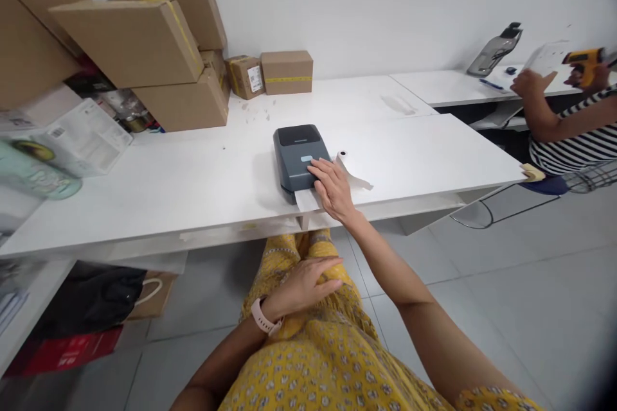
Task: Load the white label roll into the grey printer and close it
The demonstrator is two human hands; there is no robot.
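Your right hand (333, 187) lies palm down over the near right part of a dark grey printer (295, 167), fingers loosely extended and gripping nothing; the fingertips rest on its top, just beside a pale blue button (306, 158); whether they press down cannot be told. Your left hand (301, 284) is in front of your lap, fingers stretched out and holding nothing, a pale pink watch (264, 317) on its wrist; behind it is your yellow patterned clothing (308, 366).

The printer sits flat near the front edge of a white table (216, 186), in front of you; a white paper strip (303, 200) comes out of its near side and reaches the table edge; just right of the printer, a small paper roll (342, 155) stands with its loose tail trailing toward you.

The printer looks like a rigid plastic shell, probably of moderate weight and rather smooth; if moved, it would best be taken low on both sides, clear of the strip; the paper is likely very light, limp and easily torn or creased, so a gentle pinch at its free end would suit it.

Cardboard boxes (286, 72) stand toward the back left; far right, another person's hand (527, 85) is beside a white object (548, 59).
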